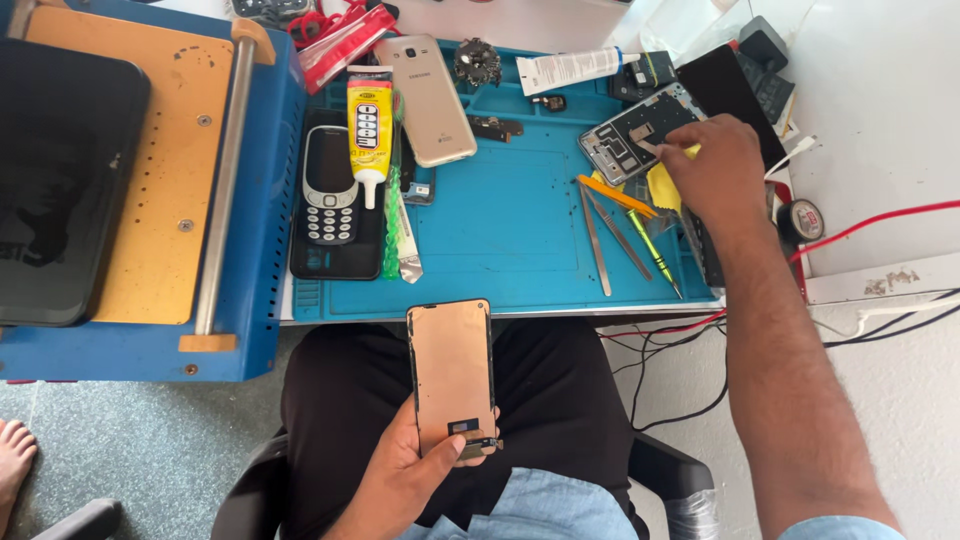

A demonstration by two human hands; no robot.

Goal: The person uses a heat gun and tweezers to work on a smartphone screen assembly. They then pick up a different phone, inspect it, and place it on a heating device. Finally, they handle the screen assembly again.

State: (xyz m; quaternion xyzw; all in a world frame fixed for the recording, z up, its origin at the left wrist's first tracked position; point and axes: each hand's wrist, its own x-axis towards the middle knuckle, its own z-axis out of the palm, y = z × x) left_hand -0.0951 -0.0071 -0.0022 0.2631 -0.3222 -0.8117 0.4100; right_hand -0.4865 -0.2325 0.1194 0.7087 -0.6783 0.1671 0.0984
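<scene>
Far left on the bench sits a blue machine (255, 200) with a tan plate on top and a dark slab (60, 180) lying over its left part. Just right of it the blue mat (500, 220) begins. On the mat's left edge an old keypad phone (329, 185) lies on a black phone, with a yellow glue tube (369, 125) slanting beside it and a gold phone (430, 100) face down a little further on. Below the bench edge, over the person's lap, the left hand (415, 470) grips a screen panel (451, 375) by its lower end, copper back facing up, fingers wrapped round the sides and the thumb near the small connector at the bottom. The panel stands clear of the mat, just below its front edge. Back on the mat, right of centre, tweezers (595, 240) and a yellow-handled screwdriver (652, 245) lie fanned out near an orange pry tool. Above them rests a phone frame (632, 135), its inside showing, tilted. The right hand (715, 170) reaches onto it, fingertips pinching at a small part on the frame, with a yellow scrap just under the palm. Far right, a tape roll (802, 220) and a red wire lie on the white top.
</scene>
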